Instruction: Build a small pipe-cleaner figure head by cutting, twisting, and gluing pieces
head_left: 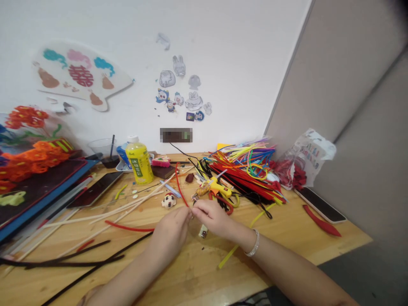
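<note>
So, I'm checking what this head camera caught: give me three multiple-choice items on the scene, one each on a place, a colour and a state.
1. Where is the yellow hot glue gun relative to the left hand and right hand?
A. Under the left hand
B. Beyond both, on the wooden table
C. Gripped in the right hand

2. What colour is the thin strand rising from between the hands?
A. Red
B. Green
C. White

3. How does the yellow bottle stand?
A. On its side
B. Upside down
C. Upright, capped

Answers:
1 B: neither hand holds it; it lies ahead of them.
2 A: the strand shows red.
3 C: it stands on its base, white cap on.
</note>
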### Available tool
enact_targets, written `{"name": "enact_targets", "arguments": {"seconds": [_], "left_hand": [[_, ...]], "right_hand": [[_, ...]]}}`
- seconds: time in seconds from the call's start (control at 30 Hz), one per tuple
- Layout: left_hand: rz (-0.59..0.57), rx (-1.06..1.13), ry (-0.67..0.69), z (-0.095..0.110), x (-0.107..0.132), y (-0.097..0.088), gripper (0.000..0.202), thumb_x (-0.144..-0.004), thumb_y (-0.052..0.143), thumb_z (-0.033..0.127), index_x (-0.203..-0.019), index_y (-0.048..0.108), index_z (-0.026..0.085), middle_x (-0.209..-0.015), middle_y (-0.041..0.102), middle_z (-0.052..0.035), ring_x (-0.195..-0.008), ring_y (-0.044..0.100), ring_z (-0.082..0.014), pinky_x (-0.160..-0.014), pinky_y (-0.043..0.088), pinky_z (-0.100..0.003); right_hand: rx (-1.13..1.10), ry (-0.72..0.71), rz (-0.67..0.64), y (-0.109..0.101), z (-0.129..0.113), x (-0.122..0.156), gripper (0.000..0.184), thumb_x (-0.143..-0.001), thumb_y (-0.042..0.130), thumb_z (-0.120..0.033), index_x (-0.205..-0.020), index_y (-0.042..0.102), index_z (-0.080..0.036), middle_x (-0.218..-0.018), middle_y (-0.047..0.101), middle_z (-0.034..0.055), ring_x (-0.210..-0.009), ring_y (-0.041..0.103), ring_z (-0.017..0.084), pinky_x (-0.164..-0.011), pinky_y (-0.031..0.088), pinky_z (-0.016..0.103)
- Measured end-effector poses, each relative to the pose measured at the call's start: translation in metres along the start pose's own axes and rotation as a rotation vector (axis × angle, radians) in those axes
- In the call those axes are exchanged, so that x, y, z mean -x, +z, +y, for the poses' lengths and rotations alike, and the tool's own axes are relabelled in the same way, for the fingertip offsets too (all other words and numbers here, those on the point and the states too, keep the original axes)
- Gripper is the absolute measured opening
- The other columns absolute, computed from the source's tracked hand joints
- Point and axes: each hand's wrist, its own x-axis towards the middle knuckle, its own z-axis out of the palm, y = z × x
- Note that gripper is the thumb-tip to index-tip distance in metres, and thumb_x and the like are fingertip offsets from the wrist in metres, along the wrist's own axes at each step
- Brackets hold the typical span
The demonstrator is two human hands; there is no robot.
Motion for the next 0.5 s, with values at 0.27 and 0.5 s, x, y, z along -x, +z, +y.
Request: {"name": "enact_targets", "arguments": {"seconds": [0.27,0.5], "left_hand": [[-0.058,0.077,-0.07,0.0021,-0.0006,-0.0018,0.025,-0.088,0.03,0.021,-0.073,0.05,0.019,-0.067,0.059,-0.0035,-0.063,0.057,-0.0165,-0.06,0.045,-0.026],[-0.005,0.054,-0.038,-0.0025,-0.0024,-0.0015,0.025,-0.088,0.03,0.022,-0.075,0.051,0.019,-0.066,0.059,-0.0027,-0.061,0.057,-0.0154,-0.058,0.045,-0.025]], "right_hand": [[0.366,-0.216,0.092,0.0003,0.0017,0.0041,0.025,-0.087,0.035,-0.018,-0.063,0.042,-0.018,-0.06,0.044,-0.0005,-0.059,0.042,0.013,-0.058,0.033,0.024],[0.011,-0.038,0.027,0.0021,0.0042,0.0043,0.028,-0.092,0.031,-0.03,-0.07,0.044,-0.018,-0.064,0.044,-0.0019,-0.06,0.043,0.011,-0.056,0.034,0.022]]}}
